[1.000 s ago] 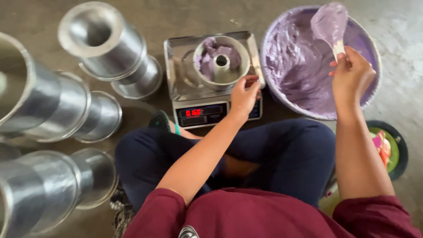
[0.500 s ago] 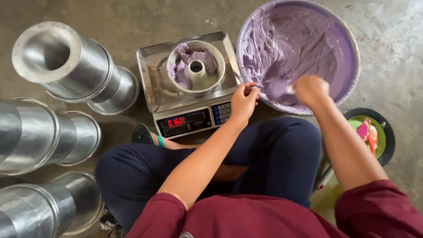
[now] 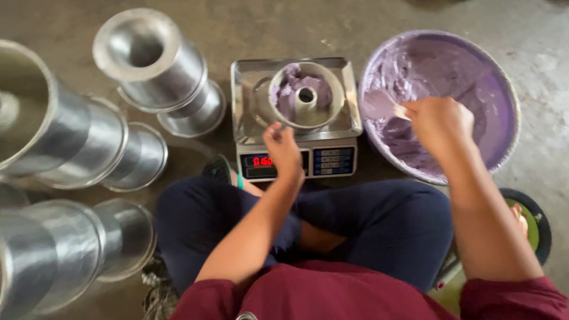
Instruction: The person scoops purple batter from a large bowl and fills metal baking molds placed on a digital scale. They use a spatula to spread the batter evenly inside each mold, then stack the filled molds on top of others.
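My left hand [image 3: 282, 148] rests at the near rim of a small metal tube pan [image 3: 306, 98], fingers touching it; the pan holds some purple batter and stands on a steel digital scale [image 3: 294, 121] with a red readout. My right hand [image 3: 440, 123] is closed on the pale handle of a spatula [image 3: 398, 110] whose blade is sunk in the purple batter of a large round bowl [image 3: 440, 101] to the right of the scale. I sit cross-legged on the floor in dark blue trousers and a maroon top.
Stacks of empty shiny metal tube pans lie on their sides at the left [image 3: 148, 65] [image 3: 65, 142] [image 3: 71, 249]. A dark round plate with a green centre [image 3: 533, 222] sits by my right knee. The floor is grey concrete.
The spatula, lifted with batter a second ago, has dropped into the bowl. My right hand came down with it. The view has shifted, and my left hand slid from the pan's right side to its near rim.
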